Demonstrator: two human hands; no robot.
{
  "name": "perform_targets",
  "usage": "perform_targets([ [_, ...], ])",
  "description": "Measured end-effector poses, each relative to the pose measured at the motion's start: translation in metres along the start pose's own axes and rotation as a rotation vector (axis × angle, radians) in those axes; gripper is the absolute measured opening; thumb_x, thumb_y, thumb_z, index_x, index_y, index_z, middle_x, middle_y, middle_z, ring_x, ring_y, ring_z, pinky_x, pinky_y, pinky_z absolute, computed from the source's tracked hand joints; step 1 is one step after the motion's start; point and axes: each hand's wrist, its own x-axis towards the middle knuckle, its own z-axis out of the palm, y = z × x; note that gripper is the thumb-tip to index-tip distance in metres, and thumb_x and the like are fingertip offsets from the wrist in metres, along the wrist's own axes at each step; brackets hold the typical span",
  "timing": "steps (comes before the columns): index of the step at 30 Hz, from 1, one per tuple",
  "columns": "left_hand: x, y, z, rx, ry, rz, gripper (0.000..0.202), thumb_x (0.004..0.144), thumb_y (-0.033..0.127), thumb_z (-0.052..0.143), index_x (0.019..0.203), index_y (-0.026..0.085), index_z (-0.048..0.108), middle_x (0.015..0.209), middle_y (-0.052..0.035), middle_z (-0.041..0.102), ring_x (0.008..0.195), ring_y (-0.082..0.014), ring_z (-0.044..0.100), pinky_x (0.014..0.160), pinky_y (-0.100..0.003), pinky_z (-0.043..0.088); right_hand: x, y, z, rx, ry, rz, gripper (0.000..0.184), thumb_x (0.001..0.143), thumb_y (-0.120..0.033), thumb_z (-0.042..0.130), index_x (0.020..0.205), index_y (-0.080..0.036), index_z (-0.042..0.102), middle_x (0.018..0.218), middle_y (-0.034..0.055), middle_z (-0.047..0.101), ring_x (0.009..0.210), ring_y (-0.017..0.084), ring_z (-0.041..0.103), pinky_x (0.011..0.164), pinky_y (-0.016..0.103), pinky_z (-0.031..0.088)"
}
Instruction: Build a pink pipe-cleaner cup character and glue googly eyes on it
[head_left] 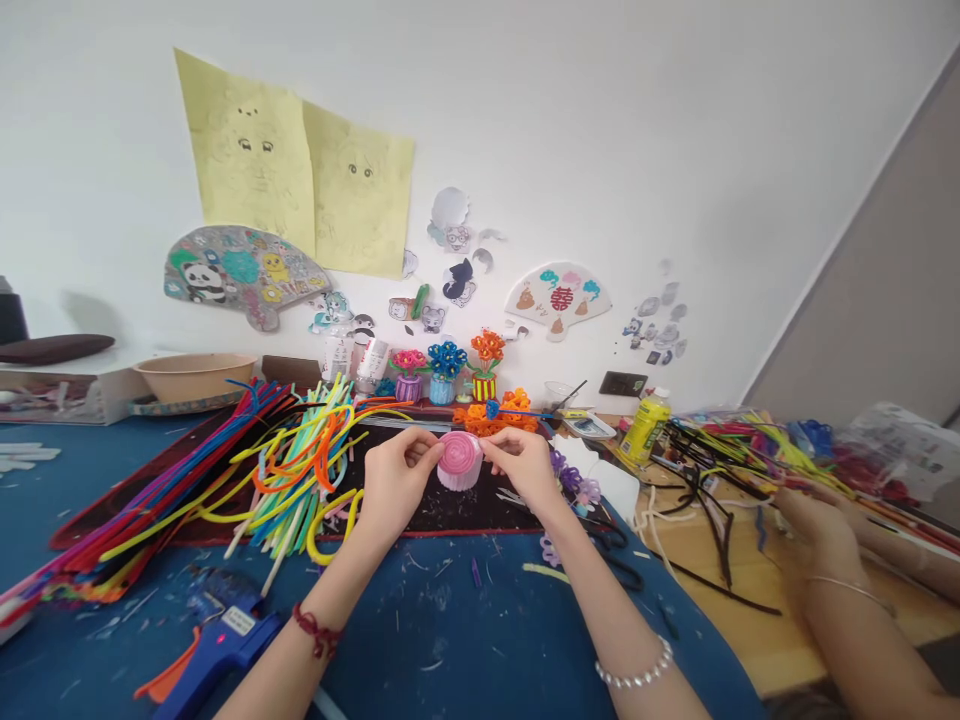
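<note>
In the head view, my left hand (pixel 397 480) and my right hand (pixel 521 465) hold a round pink coil of pipe cleaner (pixel 460 458) from either side. Its top is a tight deep-pink spiral, and its lower part is a paler pink band. My fingertips press on its rim. The coil is held just above a black work mat (pixel 450 515). A heap of multicoloured pipe cleaners (pixel 300 470) lies to the left of my left hand.
A blue hot glue gun (pixel 217 640) lies at the front left of the blue table (pixel 465 640). Pipe-cleaner flowers in small pots (pixel 447 370) stand at the back. To the right, a co-worker's hand (pixel 817 530) works among dark pipe cleaners on a wooden table (pixel 750 590).
</note>
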Motion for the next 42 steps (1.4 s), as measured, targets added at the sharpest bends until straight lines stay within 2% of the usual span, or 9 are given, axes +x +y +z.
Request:
perform_targets([
  [5,0.0006,0.0004,0.0001,-0.003,0.005,-0.008,0.018,0.075,0.036,0.064,0.069,0.019,0.066,0.063,-0.0007,0.068,0.055,-0.0145,0.059,0.056,-0.025,0.047,0.0008,0.0017,0.0001,0.01,-0.014,0.014,0.034,0.075,-0.049,0.07,0.067,-0.018,0.06,0.054,-0.001,0.06,0.041,0.013,0.054,0.042,0.024,0.042],
  [10,0.0016,0.0013,0.0004,-0.018,0.014,-0.03,0.017,0.073,0.035,0.065,0.067,0.019,0.066,0.063,-0.0011,0.068,0.056,-0.0146,0.06,0.057,-0.025,0.047,-0.0001,-0.0028,0.0008,0.012,-0.077,0.013,0.03,0.082,-0.048,0.062,0.077,-0.018,0.062,0.059,-0.0009,0.061,0.041,0.012,0.055,0.041,0.023,0.041],
  [18,0.0037,-0.0003,-0.0018,-0.099,0.043,-0.055,0.02,0.07,0.038,0.069,0.069,0.018,0.068,0.063,-0.0017,0.069,0.057,-0.0153,0.061,0.057,-0.025,0.048,0.0001,0.0013,0.0025,0.005,-0.103,0.036,0.032,0.085,-0.042,0.055,0.064,-0.019,0.058,0.052,0.0002,0.063,0.036,0.011,0.053,0.038,0.021,0.038],
  [23,0.0033,0.0009,-0.0029,-0.195,0.07,-0.037,0.025,0.072,0.042,0.07,0.074,0.017,0.069,0.066,-0.0022,0.068,0.062,-0.0155,0.062,0.059,-0.025,0.049,-0.0003,0.0017,0.0043,0.007,-0.119,0.035,0.037,0.085,-0.045,0.054,0.06,-0.018,0.059,0.044,0.0003,0.06,0.033,0.011,0.051,0.036,0.02,0.037],
  [28,0.0018,0.0032,-0.0037,-0.264,0.081,-0.03,0.025,0.073,0.042,0.071,0.077,0.017,0.068,0.071,-0.003,0.069,0.066,-0.0158,0.063,0.063,-0.025,0.051,0.0006,-0.0013,0.0035,0.015,-0.109,0.015,0.034,0.081,-0.047,0.062,0.074,-0.016,0.071,0.061,0.0051,0.072,0.038,0.012,0.054,0.041,0.023,0.042],
  [31,0.0011,0.0044,-0.0041,-0.281,0.081,-0.032,0.024,0.073,0.041,0.071,0.077,0.017,0.069,0.071,-0.0029,0.07,0.066,-0.0157,0.063,0.064,-0.025,0.051,0.001,-0.0011,0.0029,0.014,-0.086,0.014,0.032,0.075,-0.047,0.069,0.08,-0.015,0.073,0.067,0.0072,0.074,0.041,0.014,0.056,0.043,0.026,0.046],
  [36,0.0009,0.0063,-0.0045,-0.285,0.086,-0.044,0.023,0.072,0.039,0.072,0.077,0.017,0.069,0.071,-0.0026,0.07,0.065,-0.0149,0.062,0.063,-0.024,0.05,0.0001,0.0023,0.0034,0.008,-0.072,0.031,0.032,0.073,-0.047,0.072,0.071,-0.015,0.069,0.061,0.0072,0.072,0.041,0.015,0.058,0.042,0.027,0.048],
  [42,0.001,0.0041,-0.0034,-0.265,0.087,-0.041,0.025,0.072,0.041,0.072,0.077,0.017,0.068,0.072,-0.0027,0.07,0.066,-0.0156,0.062,0.064,-0.026,0.051,0.0004,0.0045,0.0043,0.005,-0.069,0.032,0.038,0.075,-0.054,0.069,0.066,-0.019,0.058,0.052,0.0019,0.065,0.038,0.016,0.059,0.037,0.025,0.045],
])
